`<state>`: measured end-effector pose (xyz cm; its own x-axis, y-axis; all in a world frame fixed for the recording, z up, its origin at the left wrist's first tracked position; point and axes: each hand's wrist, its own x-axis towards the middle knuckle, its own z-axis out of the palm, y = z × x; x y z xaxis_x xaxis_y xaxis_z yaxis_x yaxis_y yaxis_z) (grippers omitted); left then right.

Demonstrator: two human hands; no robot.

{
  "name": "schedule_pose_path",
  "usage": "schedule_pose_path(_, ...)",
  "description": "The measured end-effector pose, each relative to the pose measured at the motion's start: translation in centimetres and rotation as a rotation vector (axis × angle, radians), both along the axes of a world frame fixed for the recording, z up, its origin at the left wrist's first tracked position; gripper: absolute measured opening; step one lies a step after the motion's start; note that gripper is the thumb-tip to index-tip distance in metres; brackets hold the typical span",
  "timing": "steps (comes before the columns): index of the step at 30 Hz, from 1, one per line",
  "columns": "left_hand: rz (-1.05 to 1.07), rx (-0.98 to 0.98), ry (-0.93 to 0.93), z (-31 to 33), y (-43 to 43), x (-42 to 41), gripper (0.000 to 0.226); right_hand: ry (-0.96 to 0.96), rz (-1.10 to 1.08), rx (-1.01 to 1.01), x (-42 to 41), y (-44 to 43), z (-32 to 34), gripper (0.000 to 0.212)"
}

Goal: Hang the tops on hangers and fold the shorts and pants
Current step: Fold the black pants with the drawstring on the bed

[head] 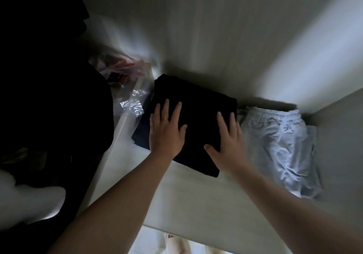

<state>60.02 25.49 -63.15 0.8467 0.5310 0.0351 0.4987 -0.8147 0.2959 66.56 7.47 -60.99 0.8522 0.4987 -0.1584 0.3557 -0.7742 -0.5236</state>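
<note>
Pressing black garment (198,106) flat: left hand (166,134), right hand (225,143), shorts (279,145) alongside.

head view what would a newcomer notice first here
The left hand and right hand lie flat on a folded dark garment in the middle of the pale surface. Right of it lies a rumpled light grey garment with an elastic waistband; crinkled clear plastic sits left of the dark one.

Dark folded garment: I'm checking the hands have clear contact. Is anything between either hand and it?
Nothing visible. The left hand and right hand both lie flat directly on the dark folded garment. The pale shorts lie to its right, a plastic bag to its left, neither under a hand.
</note>
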Motion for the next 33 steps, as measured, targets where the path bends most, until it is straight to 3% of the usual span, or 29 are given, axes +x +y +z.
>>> schedule_pose_path(5,0.015,0.031,0.051,-4.5,1.5,1.0,0.068,0.033,0.206,-0.169,1.6,2.6,-3.2,0.095)
schedule_pose_path(9,0.035,0.046,0.058,-6.3,3.4,2.9,0.069,-0.16,0.263,-0.212,4.8,5.6,-5.5,0.09)
schedule_pose_path(19,0.101,0.123,0.054,-10.1,4.8,5.7,0.07,-0.173,0.132,-0.166,7.2,8.4,-11.2,0.088)
schedule_pose_path(27,0.075,-0.007,0.227,-7.6,4.2,5.1,0.077,0.025,0.247,-0.387,8.3,7.6,-8.2,0.094)
schedule_pose_path(33,0.064,-0.102,0.292,-7.0,-2.5,-2.4,0.073,0.024,0.313,-0.42,1.5,1.4,-6.4,0.081)
